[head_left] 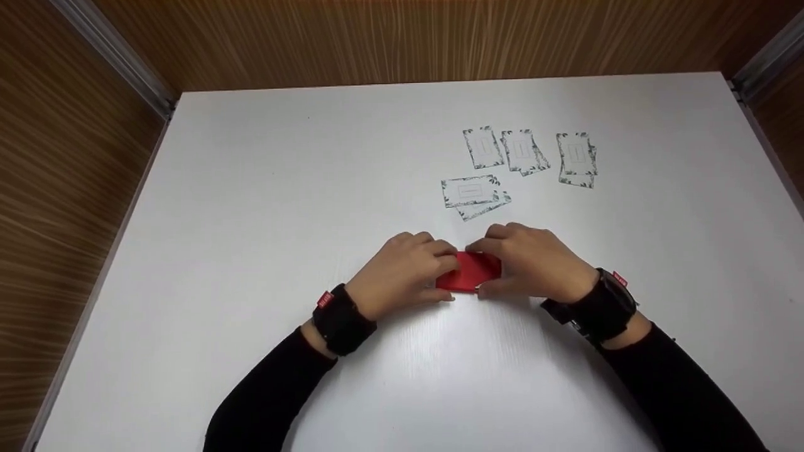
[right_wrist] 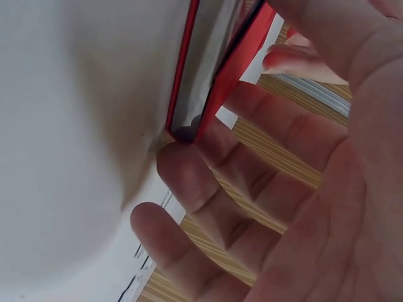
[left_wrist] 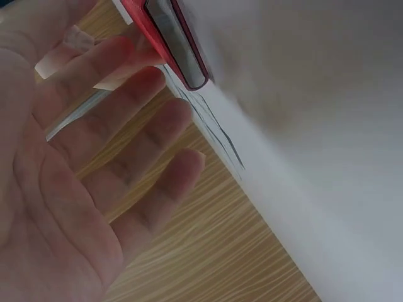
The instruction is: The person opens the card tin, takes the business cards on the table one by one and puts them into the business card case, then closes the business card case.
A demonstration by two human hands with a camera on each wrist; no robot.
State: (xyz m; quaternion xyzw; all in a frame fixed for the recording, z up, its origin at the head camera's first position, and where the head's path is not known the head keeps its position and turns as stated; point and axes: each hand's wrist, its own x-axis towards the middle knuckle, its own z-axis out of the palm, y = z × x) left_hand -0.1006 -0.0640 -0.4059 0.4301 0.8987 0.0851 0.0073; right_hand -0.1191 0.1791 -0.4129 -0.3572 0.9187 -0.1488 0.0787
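Note:
A flat red case (head_left: 471, 276) lies in front of me near the middle of the white table, held from both ends. My left hand (head_left: 408, 270) grips its left end, thumb along the near edge and an index finger bent over the top. At the opposite end, my right hand (head_left: 534, 260) holds it between the thumb at the near edge and fingers at the far edge. Seen from the side in the right wrist view, the red case (right_wrist: 230, 75) has an open edge with a pale filling inside. The left wrist view also shows the case (left_wrist: 150, 28) at fingertip height.
Several white cards with leafy borders lie beyond my hands: a single card (head_left: 482, 149), an overlapping group (head_left: 520, 150), another at the right (head_left: 576, 156), and a sideways group (head_left: 470, 190) closest to the case. Wood-grain panels (head_left: 402, 41) border the white table (head_left: 251, 188).

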